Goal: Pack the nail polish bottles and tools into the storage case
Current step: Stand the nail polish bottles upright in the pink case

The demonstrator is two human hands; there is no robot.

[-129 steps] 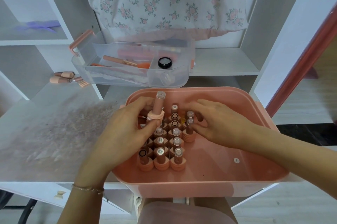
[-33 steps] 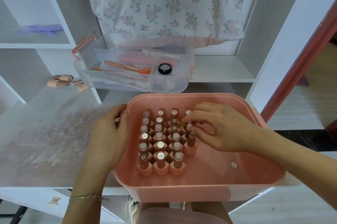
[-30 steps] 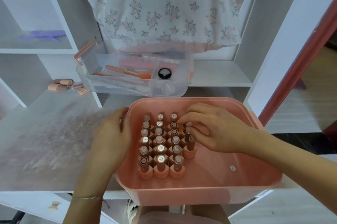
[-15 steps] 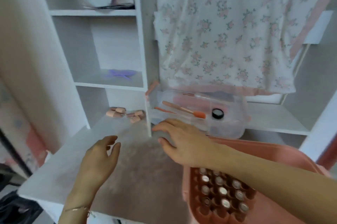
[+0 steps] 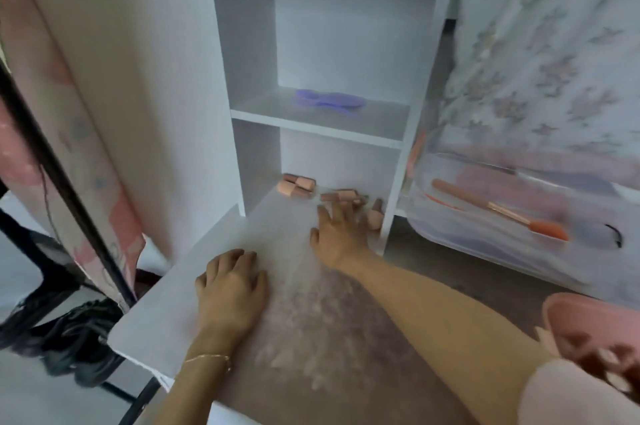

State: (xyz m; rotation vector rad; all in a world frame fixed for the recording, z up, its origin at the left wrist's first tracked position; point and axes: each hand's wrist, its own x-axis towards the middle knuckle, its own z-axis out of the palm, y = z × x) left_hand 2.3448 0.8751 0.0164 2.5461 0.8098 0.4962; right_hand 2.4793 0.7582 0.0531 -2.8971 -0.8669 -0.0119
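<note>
The right hand (image 5: 341, 234) is stretched out flat over the desk (image 5: 166, 313), fingers spread and holding nothing, its fingertips just reaching the loose bottles (image 5: 341, 196) lying on their sides at the desk's back edge, under the lower shelf (image 5: 311, 128). One bottle (image 5: 374, 216) lies right beside the fingers, by the shelf's upright panel; two more (image 5: 296, 185) sit a little further left, their long axes running roughly along the back edge. The left hand (image 5: 232, 289) rests palm-down near the desk's front left corner, fingers lightly curled, gripping nothing, well back from the bottles. So the right hand is clearly the nearer one. The pink case (image 5: 595, 331) sits off at the desk's right edge, behind that arm.
</note>
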